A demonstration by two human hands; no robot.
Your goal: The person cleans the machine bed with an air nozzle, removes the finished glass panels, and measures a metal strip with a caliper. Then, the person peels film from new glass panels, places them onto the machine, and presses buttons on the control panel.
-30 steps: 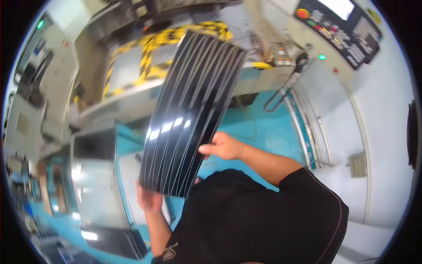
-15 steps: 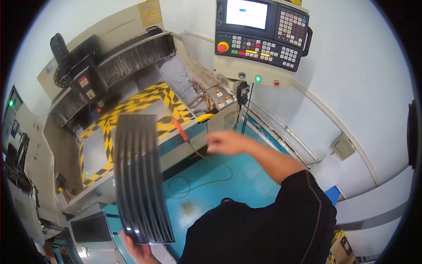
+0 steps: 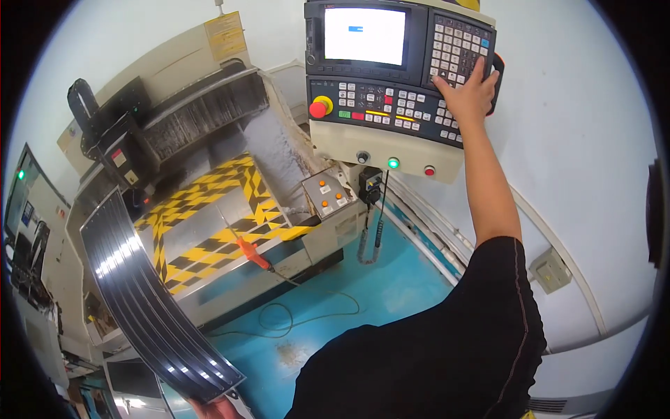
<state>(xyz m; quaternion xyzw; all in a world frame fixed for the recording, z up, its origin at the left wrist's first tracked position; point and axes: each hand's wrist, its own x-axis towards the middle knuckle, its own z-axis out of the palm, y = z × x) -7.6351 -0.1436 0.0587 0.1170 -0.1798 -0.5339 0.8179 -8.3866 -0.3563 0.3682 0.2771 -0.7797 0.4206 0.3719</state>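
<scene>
My left hand [image 3: 216, 408], low in the picture, grips the near end of a long black panel [image 3: 143, 293] with lengthwise grooves or slots. The panel slants up and left in front of the machine, light glinting off it. My right arm stretches up to a control console [image 3: 387, 112] with a lit screen [image 3: 364, 36]. There my right hand [image 3: 472, 96] lies spread over the keypad [image 3: 457, 49], thumb and a finger on or just above its keys. Whether a key is pressed I cannot tell.
The milling machine's bed [image 3: 202, 237], edged in yellow-black striped tape, lies ahead under a dark spindle head [image 3: 125, 164]. An orange blow gun [image 3: 252, 253] rests at its front edge, its hose [image 3: 289, 318] trailing onto the blue floor. A small button box [image 3: 328, 194] sits beside it.
My right hand has risen from above the floor to the console keypad, its fingers spreading. The black panel has swung left and tilted in my left hand. The view has shifted.
</scene>
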